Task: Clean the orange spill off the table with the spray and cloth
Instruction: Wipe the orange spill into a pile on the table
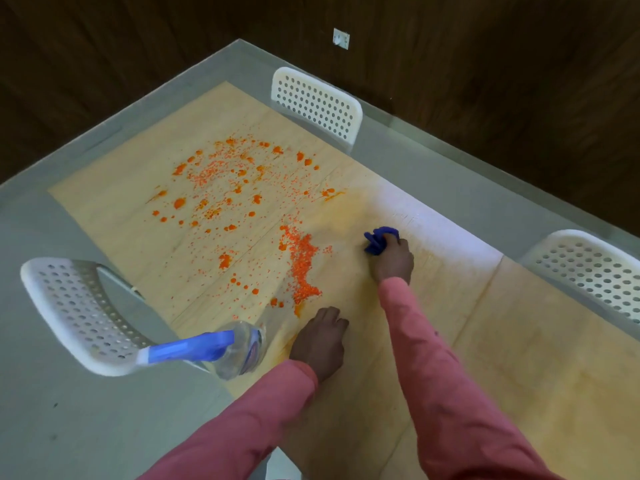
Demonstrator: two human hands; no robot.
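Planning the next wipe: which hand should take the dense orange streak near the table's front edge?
Right. The right hand already grips the blue cloth on the table, just right of the orange streak. The left hand rests on the table with no cloth, beside the spray bottle.

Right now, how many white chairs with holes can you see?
3. One chair at the table's far side, one chair on the left by the spray bottle, one chair on the right. Others may be out of view.
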